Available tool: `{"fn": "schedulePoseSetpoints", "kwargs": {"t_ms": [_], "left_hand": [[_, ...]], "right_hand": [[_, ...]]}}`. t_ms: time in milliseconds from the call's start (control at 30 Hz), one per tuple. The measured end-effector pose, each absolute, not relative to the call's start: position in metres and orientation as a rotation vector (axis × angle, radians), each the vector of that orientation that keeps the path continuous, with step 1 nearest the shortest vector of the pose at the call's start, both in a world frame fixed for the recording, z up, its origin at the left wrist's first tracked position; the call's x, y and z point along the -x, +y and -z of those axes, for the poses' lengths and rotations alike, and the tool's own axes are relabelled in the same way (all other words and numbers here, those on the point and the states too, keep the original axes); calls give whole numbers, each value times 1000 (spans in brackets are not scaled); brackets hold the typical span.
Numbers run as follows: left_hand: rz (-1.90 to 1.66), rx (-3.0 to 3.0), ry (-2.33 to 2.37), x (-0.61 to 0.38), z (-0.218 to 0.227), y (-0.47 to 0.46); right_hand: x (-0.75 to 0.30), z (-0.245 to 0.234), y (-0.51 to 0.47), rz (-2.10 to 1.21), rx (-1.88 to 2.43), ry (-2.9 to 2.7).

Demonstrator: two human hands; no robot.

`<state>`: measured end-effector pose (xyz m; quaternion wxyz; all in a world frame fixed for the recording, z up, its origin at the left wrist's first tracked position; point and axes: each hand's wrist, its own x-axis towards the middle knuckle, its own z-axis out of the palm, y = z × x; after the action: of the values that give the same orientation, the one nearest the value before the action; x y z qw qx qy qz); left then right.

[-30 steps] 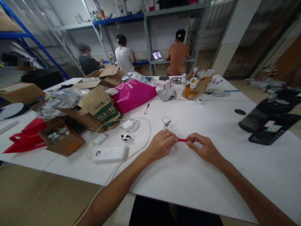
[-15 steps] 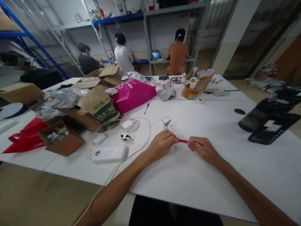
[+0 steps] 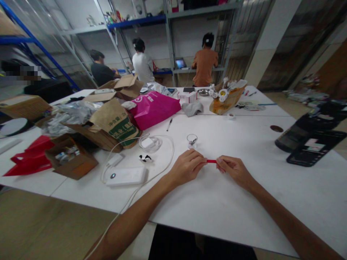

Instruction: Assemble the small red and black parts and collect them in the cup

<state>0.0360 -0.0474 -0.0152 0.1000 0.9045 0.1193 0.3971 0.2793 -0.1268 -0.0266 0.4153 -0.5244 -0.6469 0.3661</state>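
Between my two hands stretches a thin red strip point(image 3: 211, 161), held level a little above the white table point(image 3: 244, 213). The fingers of my left hand point(image 3: 188, 164) are pinched on its left end, and those of my right hand point(image 3: 233, 169) on its right end. Only the strip's middle shows; both ends are hidden in the fingers, and I cannot make out its exact kind. Just beyond my left hand stands a small clear cup point(image 3: 192, 139) with something dark in it.
Left of my hands lie a white power bank point(image 3: 127, 176), a coiled white cable point(image 3: 154, 144) and a black-and-white object point(image 3: 145, 158). A pen point(image 3: 169, 124) and a magenta bag point(image 3: 155, 106) lie farther back. A phone point(image 3: 316, 148) leans by a dark bottle at right. Several people sit beyond.
The fingers of my right hand have shifted slightly and closed more around the strip's end. My left hand and the strip have hardly moved.
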Motion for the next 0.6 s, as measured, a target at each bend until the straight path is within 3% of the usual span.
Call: {"fn": "schedulePoseSetpoints", "kwargs": {"t_ms": [600], "left_hand": [[-1152, -2712, 561, -30, 16, -38]], "right_hand": [[-286, 29, -121, -862, 1170, -1363]]}}
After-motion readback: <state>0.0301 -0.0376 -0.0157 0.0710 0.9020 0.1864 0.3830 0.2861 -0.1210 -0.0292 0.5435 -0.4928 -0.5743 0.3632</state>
